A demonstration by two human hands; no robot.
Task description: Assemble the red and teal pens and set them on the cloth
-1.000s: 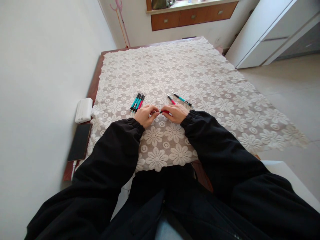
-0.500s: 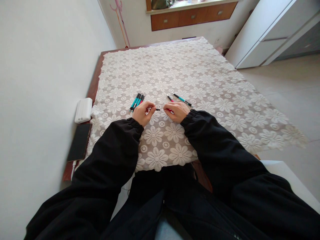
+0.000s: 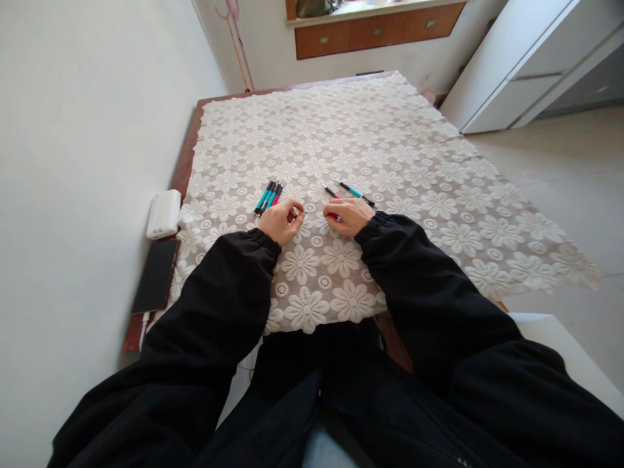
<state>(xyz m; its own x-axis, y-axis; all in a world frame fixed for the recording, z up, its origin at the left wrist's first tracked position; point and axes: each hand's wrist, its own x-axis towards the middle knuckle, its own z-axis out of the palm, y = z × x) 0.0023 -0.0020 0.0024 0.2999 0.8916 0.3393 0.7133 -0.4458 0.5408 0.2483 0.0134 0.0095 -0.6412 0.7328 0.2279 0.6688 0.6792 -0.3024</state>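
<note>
Hands have drawn apart since a second ago: left hand (image 3: 281, 221) curls shut around a small pen part, right hand (image 3: 347, 216) grips the red pen (image 3: 333, 215). Bundled pens (image 3: 268, 197) lie at eleven o'clock. Disassembly seems underway; setting pieces down likely follows.

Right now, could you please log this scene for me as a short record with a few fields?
Surface: table under a white lace floral tablecloth
Left hand: curled shut on a small pen part, too hidden to identify
Right hand: closed on a red pen body
Near left hand: bundle of pens, teal and one red, lying side by side
Near right hand: a red pen and a teal pen lying loose
Table's left edge: white power bank, black phone
</note>
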